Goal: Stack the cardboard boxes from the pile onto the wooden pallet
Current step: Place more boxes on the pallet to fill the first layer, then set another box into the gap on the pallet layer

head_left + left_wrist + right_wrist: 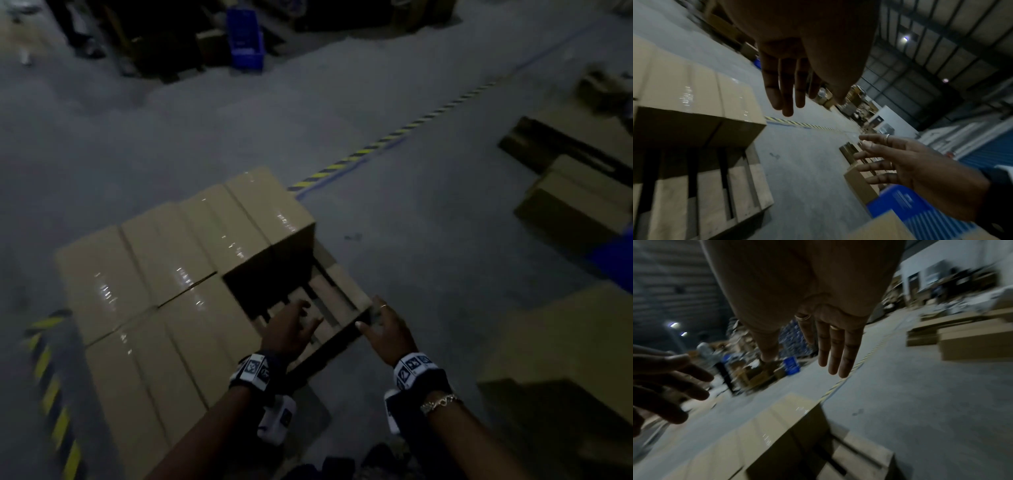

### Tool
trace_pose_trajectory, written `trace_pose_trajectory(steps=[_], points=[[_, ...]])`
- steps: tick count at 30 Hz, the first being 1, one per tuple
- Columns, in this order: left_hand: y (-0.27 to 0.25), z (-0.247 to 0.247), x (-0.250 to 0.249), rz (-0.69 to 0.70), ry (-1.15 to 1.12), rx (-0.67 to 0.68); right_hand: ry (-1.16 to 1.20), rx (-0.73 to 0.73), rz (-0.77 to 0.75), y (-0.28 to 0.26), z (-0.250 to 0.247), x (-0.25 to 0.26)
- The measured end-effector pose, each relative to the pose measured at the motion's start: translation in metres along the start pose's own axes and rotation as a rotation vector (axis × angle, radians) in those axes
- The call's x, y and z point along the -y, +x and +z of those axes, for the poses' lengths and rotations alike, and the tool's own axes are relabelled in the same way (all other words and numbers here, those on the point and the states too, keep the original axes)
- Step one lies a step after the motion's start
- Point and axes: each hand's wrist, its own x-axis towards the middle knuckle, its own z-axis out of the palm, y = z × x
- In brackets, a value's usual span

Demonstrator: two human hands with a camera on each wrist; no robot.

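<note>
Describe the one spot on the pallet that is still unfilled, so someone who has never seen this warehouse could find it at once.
Start at the wooden pallet on the grey floor, mostly covered by taped cardboard boxes. Follow the box tops toward the pallet's corner below the left hand and right hand. There, bare wooden slats show instead of a box top.

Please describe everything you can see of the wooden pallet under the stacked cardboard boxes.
The pale slatted wooden pallet lies flat on the grey concrete floor. Brown taped cardboard boxes cover most of it; only its near right corner is bare, showing light planks with dark gaps between. The open left hand and right hand hover above that corner; no contact shows.
</note>
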Motion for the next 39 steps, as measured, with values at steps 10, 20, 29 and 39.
trace_pose_trajectory(steps=[10,20,29,39], points=[[0.082,0.109,-0.221,0.335,0.135,0.222,0.181,-0.290,0.173,-0.034,-0.171,-0.150],[0.090,0.269,-0.396,0.600,0.207,0.434,0.377,-0.511,0.391,-0.085,-0.281,-0.294],[0.108,0.372,-0.489,0.766,0.294,0.658,0.433,-0.723,0.582,-0.126,-0.338,-0.388],[0.176,0.490,-0.566,0.758,0.286,0.878,0.183,-0.682,0.765,-0.082,-0.428,-0.477]])
